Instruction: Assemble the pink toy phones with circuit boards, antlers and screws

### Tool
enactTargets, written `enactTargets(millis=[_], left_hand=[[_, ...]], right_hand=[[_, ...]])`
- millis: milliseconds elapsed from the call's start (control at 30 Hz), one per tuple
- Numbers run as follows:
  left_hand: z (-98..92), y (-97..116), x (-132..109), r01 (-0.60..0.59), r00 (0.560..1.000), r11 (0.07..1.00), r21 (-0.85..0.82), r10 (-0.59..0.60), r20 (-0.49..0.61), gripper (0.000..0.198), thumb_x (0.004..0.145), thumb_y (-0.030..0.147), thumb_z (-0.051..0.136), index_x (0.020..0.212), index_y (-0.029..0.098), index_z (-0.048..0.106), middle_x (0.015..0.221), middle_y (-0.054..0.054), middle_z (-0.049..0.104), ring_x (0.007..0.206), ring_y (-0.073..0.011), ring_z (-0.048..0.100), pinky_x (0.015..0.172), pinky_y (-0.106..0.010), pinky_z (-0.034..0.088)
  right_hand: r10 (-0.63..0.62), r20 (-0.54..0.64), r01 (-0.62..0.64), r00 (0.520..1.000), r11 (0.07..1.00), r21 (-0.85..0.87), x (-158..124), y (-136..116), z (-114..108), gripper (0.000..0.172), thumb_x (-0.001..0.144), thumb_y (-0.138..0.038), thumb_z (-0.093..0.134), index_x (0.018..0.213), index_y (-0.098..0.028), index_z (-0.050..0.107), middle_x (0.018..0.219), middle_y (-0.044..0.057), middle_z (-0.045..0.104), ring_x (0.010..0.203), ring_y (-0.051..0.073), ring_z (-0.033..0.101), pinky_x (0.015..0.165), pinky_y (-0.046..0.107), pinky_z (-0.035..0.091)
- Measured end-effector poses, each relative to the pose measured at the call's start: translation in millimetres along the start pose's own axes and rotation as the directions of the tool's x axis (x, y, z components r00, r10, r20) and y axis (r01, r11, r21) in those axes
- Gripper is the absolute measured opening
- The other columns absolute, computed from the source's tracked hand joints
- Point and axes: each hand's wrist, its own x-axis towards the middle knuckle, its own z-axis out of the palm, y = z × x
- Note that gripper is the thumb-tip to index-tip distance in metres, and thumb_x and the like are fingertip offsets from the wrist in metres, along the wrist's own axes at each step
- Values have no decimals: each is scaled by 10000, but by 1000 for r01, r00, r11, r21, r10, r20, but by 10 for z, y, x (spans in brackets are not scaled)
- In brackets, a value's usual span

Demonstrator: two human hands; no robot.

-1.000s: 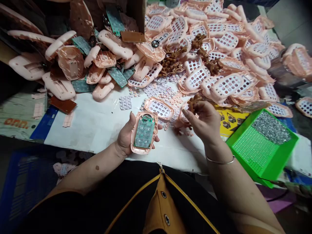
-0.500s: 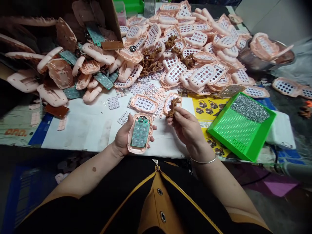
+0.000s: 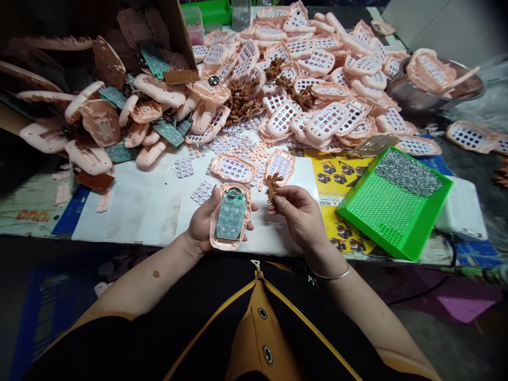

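My left hand [image 3: 202,222] is wrapped round a pink plastic shell half [image 3: 213,238], its inside facing up. A green circuit board [image 3: 230,214] lies in that shell under a clear keypad layer. Between the thumb and fingers of my right hand [image 3: 299,214] is a small brown branched plastic piece [image 3: 272,185], held upright just to the right of the shell and apart from it. Beyond my hands, two pink shells with key holes [image 3: 234,168] lie on the white sheet, along with small white key pieces [image 3: 202,191].
Many pink shells [image 3: 325,121] are heaped at the back, with brown branched pieces [image 3: 242,103] among them. A cardboard box [image 3: 183,32] at left spills shells and boards. At right are a green tray of screws [image 3: 400,248] and a metal bowl [image 3: 416,103].
My right hand has moved slightly left and down with the brown piece, bringing it nearer the shell. My left hand holds the shell almost as before.
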Motion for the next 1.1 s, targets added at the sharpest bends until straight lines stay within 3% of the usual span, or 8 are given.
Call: enactTargets(millis=[167, 333, 500, 633, 733, 867, 967, 1100], left_hand=[[-17, 8, 6, -84, 996, 996, 42, 84, -4, 592, 813, 591, 652, 1189, 134, 642, 1118, -151, 720, 801, -266, 738, 598, -342, 609], [-111, -6, -3, 23, 1000, 999, 25, -23, 18, 531, 838, 554, 640, 1131, 112, 660, 934, -124, 747, 825, -283, 734, 656, -363, 604], [-146, -7, -9, 123, 991, 992, -32, -121, 64, 560, 829, 577, 641, 1109, 92, 672, 938, -126, 746, 813, -283, 738, 654, -375, 616], [-119, -12, -1, 186, 975, 981, -63, -176, 132, 575, 822, 577, 648, 1115, 83, 671, 920, -124, 738, 797, -280, 738, 635, -359, 613], [-112, -28, -2, 237, 957, 970, -50, -224, 187, 606, 831, 604, 620, 1120, 73, 669, 922, -141, 725, 798, -279, 734, 608, -333, 601], [-121, -52, -19, 274, 942, 962, -10, -266, 203, 760, 829, 727, 514, 1202, 78, 638, 1008, -167, 713, 820, -270, 727, 598, -312, 590], [-120, -67, -23, 291, 941, 957, 6, -287, 178, 843, 840, 787, 394, 1237, 79, 622, 1131, -196, 693, 802, -256, 726, 569, -296, 577], [-115, -84, -6, 335, 930, 942, 15, -333, 158, 884, 854, 797, 314, 1263, 70, 606, 1148, -216, 693, 783, -257, 726, 565, -313, 573]], right_hand=[[5, 77, 4, 997, 993, -122, -76, 34, -12, 247, 749, -370, 809, 880, -222, 661, 733, -28, 670, 613, 103, 637, 604, 256, 567], [36, 256, 46, 966, 950, -308, -144, -5, -6, 263, 773, -421, 781, 927, -217, 719, 789, 11, 703, 660, 128, 650, 630, 274, 550], [-211, 459, 402, 863, 837, -372, -145, -71, -32, 359, 818, -306, 754, 1172, -295, 690, 974, 35, 685, 835, 151, 648, 734, 304, 545], [-438, 413, 601, 798, 609, -517, -119, -54, -33, 172, 846, -258, 714, 1013, -289, 736, 918, 43, 613, 906, 178, 605, 780, 344, 524], [-430, 276, 511, 860, 730, -454, -85, -13, -15, 134, 867, -391, 691, 901, -262, 674, 980, 53, 651, 987, 202, 639, 816, 371, 539], [-224, 74, 235, 972, 943, -233, -31, 5, 23, 300, 917, -541, 571, 859, -256, 496, 557, -76, 586, 429, 97, 552, 427, 226, 425], [-116, 68, 129, 991, 966, -226, -9, -10, 51, 359, 912, -587, 548, 833, -250, 452, 461, -106, 527, 324, 79, 475, 351, 207, 346], [-122, 103, 146, 987, 955, -259, 0, -2, 78, 382, 938, -591, 497, 789, -241, 460, 507, -88, 508, 353, 60, 433, 344, 210, 314]])
